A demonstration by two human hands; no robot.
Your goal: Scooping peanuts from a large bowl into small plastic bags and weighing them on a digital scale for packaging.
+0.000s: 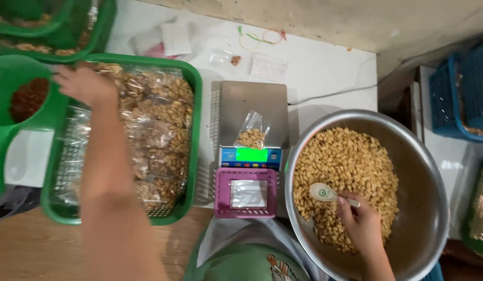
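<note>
My right hand point(362, 224) grips a white spoon point(321, 192) over the peanuts point(350, 161) in a large metal bowl point(428, 171) at the lower right. A small clear bag of peanuts point(251, 136) stands on a digital scale point(253, 101) in the middle. My left hand point(85, 83) reaches to the far left corner of a green basket point(194, 104) full of filled peanut bags point(158, 119). Its fingertips are at the rim of a green jug point(7, 73) with reddish-brown contents. Whether that hand holds anything is hidden.
A small pink basket point(245, 192) with clear bags sits in front of the scale. Another green basket point(101, 26) is at the top left, a blue crate point(460, 93) at the right. Rubber bands point(262, 37) and loose bags lie on the white table behind the scale.
</note>
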